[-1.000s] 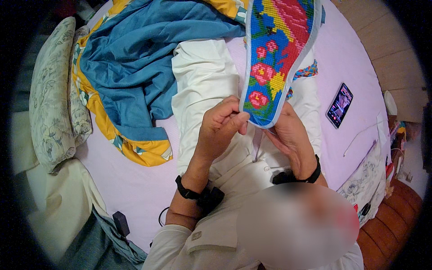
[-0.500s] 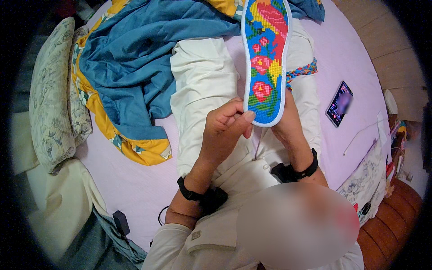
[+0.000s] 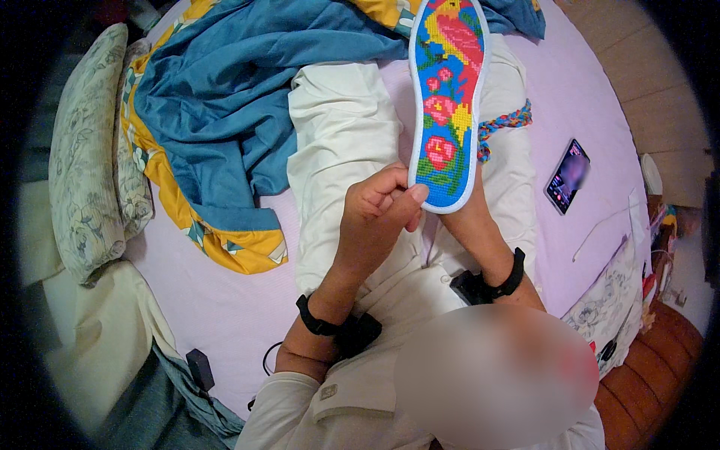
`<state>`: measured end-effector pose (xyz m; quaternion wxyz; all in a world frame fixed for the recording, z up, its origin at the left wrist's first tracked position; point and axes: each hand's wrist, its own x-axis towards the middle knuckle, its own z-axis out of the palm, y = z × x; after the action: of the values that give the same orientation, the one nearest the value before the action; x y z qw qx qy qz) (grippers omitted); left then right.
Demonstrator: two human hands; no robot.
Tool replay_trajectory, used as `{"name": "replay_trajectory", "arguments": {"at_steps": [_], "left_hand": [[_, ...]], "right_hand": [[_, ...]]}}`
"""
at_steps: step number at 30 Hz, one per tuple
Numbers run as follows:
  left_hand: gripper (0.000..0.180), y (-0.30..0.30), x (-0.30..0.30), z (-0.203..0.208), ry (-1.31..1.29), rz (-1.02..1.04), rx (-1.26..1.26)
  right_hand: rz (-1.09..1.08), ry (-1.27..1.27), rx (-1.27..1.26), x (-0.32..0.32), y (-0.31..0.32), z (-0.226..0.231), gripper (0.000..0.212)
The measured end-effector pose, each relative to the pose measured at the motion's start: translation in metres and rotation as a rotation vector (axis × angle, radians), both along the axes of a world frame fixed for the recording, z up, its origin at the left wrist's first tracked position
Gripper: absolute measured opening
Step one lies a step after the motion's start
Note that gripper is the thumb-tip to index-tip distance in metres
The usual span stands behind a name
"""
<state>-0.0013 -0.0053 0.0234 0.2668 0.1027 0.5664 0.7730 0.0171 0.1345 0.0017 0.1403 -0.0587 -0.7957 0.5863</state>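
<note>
An embroidered insole [image 3: 442,120] with a white edge is raised above my legs, its stitched side up: a bird and pink flowers on blue. Its top end runs up to the picture's upper edge. My left hand [image 3: 382,204] is closed, pinching the insole's lower left edge between thumb and bent fingers. My right hand [image 3: 466,219] reaches behind the lower part of the insole, which hides its fingers. A braided multicoloured cord [image 3: 510,120] lies across my right trouser leg, close to the insole's right edge.
I sit on a bed with a pale lilac sheet [image 3: 225,307]. A blue and yellow quilt [image 3: 217,120] lies at the left, beside a flowered pillow [image 3: 86,157]. A phone [image 3: 568,177] and a thin pale cord [image 3: 596,231] lie at the right. A small black box [image 3: 200,369] is at lower left.
The insole has shifted slightly right and down, so more of the bird shows. My right hand has slipped further behind it. The left hand keeps its pinch.
</note>
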Motion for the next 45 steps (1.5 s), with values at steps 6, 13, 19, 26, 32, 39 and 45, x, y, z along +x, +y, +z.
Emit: {"name": "replay_trajectory", "arguments": {"at_steps": [6,13,19,26,32,39,45], "left_hand": [[0.01,0.0,0.003,-0.001,-0.154,0.052,0.081],[0.012,-0.007,-0.004,0.005,-0.109,0.082,0.075],[0.013,-0.006,-0.006,0.014,-0.136,0.09,0.104],[0.016,-0.002,-0.006,0.013,-0.19,0.04,0.206],[0.016,0.002,-0.006,0.017,-0.191,0.029,0.212],[0.015,0.005,-0.005,0.018,-0.217,0.044,0.237],[0.015,0.006,-0.005,0.017,-0.188,0.052,0.197]], "right_hand": [[0.023,-0.016,-0.015,-0.001,-0.004,-0.003,0.032],[0.367,-0.225,-0.657,0.014,0.012,0.01,0.015],[0.449,-0.169,-0.67,0.014,0.016,0.003,0.015],[0.39,-0.176,-0.663,0.014,0.021,0.003,0.017],[0.402,-0.154,-0.64,0.013,0.024,0.003,0.017],[0.417,-0.147,-0.629,0.013,0.027,0.004,0.016],[0.4,-0.157,-0.615,0.013,0.025,0.006,0.015]]}}
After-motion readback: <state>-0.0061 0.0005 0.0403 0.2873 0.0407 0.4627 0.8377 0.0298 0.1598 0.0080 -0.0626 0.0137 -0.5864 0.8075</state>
